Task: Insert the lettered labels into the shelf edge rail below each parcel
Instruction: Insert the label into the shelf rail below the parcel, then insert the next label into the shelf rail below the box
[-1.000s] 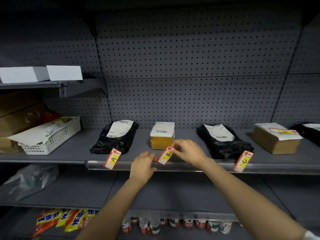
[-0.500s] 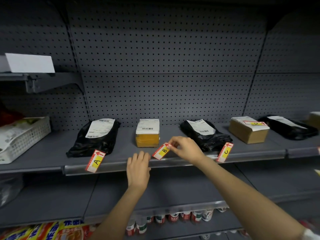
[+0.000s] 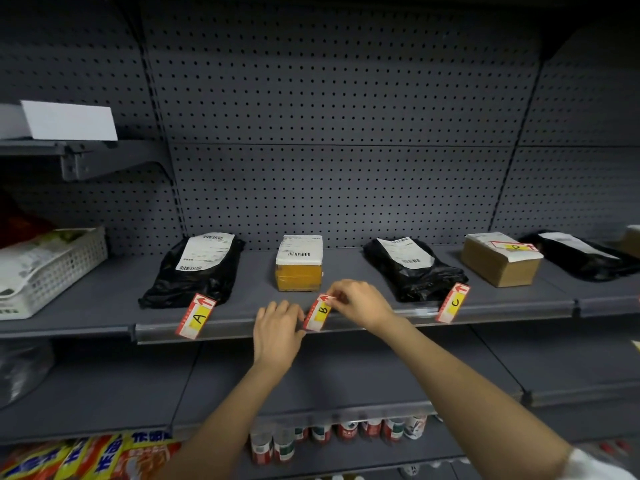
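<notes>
The red-and-white label B (image 3: 320, 312) stands tilted in the shelf edge rail (image 3: 412, 314), below the yellow box parcel (image 3: 300, 263). My right hand (image 3: 358, 301) pinches the label's top corner. My left hand (image 3: 277, 330) rests on the rail just left of it, fingers touching its lower edge. Label A (image 3: 196, 316) sits in the rail under the left black bag parcel (image 3: 195, 270). Label C (image 3: 453, 303) sits under the middle black bag (image 3: 412, 268). Label D (image 3: 514, 246) lies on top of the brown carton (image 3: 500, 259).
A white basket (image 3: 52, 271) with papers stands at the left of the shelf. Another black bag (image 3: 581, 256) lies at the far right. Cans (image 3: 332, 433) and snack packs (image 3: 86, 457) fill the lowest shelf. A white box (image 3: 65, 120) sits on the upper left shelf.
The view has shifted and steadied. My right hand has kept its pinch on label B, which now stands more upright in the rail. My left hand has closed in against the label's lower edge.
</notes>
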